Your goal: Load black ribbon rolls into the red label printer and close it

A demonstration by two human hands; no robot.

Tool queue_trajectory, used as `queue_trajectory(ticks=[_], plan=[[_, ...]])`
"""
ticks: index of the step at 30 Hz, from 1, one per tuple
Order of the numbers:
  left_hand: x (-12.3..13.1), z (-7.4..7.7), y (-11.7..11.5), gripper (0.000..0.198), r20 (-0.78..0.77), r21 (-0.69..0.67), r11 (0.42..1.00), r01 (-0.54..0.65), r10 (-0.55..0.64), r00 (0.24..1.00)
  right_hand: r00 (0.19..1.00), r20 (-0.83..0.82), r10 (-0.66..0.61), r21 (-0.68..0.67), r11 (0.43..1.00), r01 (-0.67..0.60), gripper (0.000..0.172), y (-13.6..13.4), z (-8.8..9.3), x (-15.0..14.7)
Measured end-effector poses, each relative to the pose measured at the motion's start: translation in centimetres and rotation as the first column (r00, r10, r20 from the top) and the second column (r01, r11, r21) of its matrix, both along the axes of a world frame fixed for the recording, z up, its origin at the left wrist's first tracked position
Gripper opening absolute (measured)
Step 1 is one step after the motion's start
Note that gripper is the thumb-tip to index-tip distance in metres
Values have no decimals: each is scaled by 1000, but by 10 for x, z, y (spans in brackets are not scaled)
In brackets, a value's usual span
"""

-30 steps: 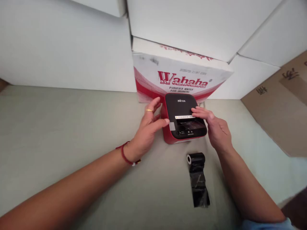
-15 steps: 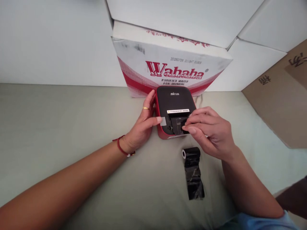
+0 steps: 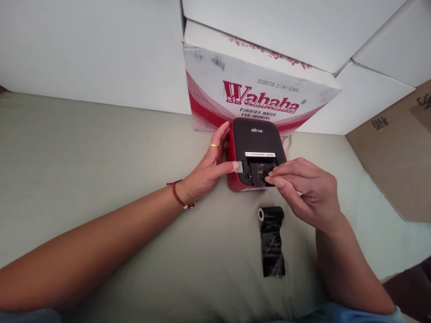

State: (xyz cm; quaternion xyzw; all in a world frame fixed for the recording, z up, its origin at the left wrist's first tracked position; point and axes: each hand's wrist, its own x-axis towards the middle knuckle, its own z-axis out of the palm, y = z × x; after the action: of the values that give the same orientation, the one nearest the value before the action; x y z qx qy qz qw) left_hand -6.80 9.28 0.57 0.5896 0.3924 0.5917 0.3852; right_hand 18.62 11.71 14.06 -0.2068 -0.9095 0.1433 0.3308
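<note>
— Where is the black-topped device [image 3: 257,140] to be found?
— Between the two sets of fingers. It is braced by the left hand [image 3: 211,167], whose fingers are laid along the red side, spread wide from the thumb, which is rested at a grey patch [image 3: 240,168] on top.

— And the right hand [image 3: 311,194]?
— Its thumb and fingertips are brought narrowly together, and the edge of a dark flap [image 3: 259,172] at the device's front seems to be pinched there (what the flap is made of cannot be told).

— Which step is in hand, then?
— The flap is being worked by the right fingers, it is judged, while the body is steadied by the left. For the next move, a light pinch and a firm brace would be called for.

— What else is found around the fingers?
— A black roll [image 3: 272,242], partly unwound, is left untouched, nearer the wearer than the right fingertips. Beyond the left fingertips, a printed carton [image 3: 209,85] is stood behind the device.
</note>
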Motion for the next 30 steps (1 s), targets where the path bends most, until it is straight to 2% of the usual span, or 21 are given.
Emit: queue_trajectory(ticks=[3, 9, 13, 15, 17, 19, 22, 24, 26, 30], plan=[[-1, 0, 2, 101, 24, -1, 999, 47, -47, 999, 999, 32, -3, 8, 1000, 3, 26, -1, 4, -1], [1, -1, 5, 103, 32, 21, 998, 59, -60, 998, 996, 74, -49, -38, 998, 52, 25, -7, 7, 3], [3, -5, 6, 106, 62, -3, 998, 69, -68, 996, 975, 140, -175, -135, 972, 193, 21, 8, 18, -1], [4, -4, 6, 107, 112, -28, 996, 84, -80, 990, 935, 261, -240, -191, 937, 293, 25, 23, 26, -11], [6, -2, 6, 107, 171, -57, 993, 101, -89, 981, 848, 465, -253, -196, 905, 377, 33, 40, 34, -29], [7, 2, 5, 106, 220, -80, 990, 116, -96, 971, 708, 656, -262, -89, 905, 417, 40, 55, 40, -50], [8, 6, 4, 105, 253, -92, 988, 124, -97, 963, 493, 816, -304, 131, 926, 355, 44, 71, 39, -78], [8, 6, 4, 106, 256, -96, 989, 114, -86, 963, 388, 870, -304, 196, 936, 294, 44, 77, 36, -89], [8, 4, 5, 106, 253, -94, 990, 105, -79, 964, 325, 903, -282, 209, 948, 241, 43, 80, 33, -95], [9, 3, 6, 107, 256, -90, 990, 104, -78, 963, 260, 922, -286, 236, 949, 210, 41, 79, 30, -99]])
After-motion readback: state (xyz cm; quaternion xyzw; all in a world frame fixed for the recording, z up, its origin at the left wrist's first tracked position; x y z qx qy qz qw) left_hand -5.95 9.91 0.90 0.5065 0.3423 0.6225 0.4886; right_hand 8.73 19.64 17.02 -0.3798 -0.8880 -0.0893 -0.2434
